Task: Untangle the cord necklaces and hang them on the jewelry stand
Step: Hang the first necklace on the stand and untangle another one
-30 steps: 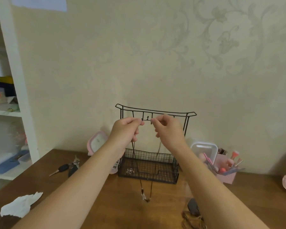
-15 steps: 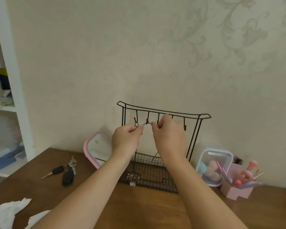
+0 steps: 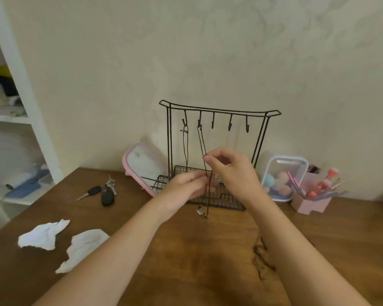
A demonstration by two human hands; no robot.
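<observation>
Hanging from the second hook of the jewelry stand (image 3: 217,151), a dark cord necklace (image 3: 201,146) is being steadied so its two strands fall straight. The right hand (image 3: 232,173) is closed to a fine pinch, thumb and forefinger meeting on the cord partway down. The left hand (image 3: 186,186) is loosely curled lower down, its fingertips brought up against the same strands; it is blurred, and whether the cord is actually gripped there cannot be told. A small pendant (image 3: 202,213) is seen at the bottom of the loop, at or just above the wooden table (image 3: 186,261), in front of the stand's wire basket base.

A second necklace (image 3: 185,151) is already hung from the first hook, just beside this one. A tangle of dark cord (image 3: 261,259) is left on the table beside the right forearm, so more untangling is judged to remain.

For this step to be done well, the strands should be drawn gently downward, not outward, so that the loop is not lifted off its hook and the light stand is not tipped. The neighbouring cord should be kept apart, since a twist between the two would undo the work. The pinch should be released only once the pendant is hanging quietly.
</observation>
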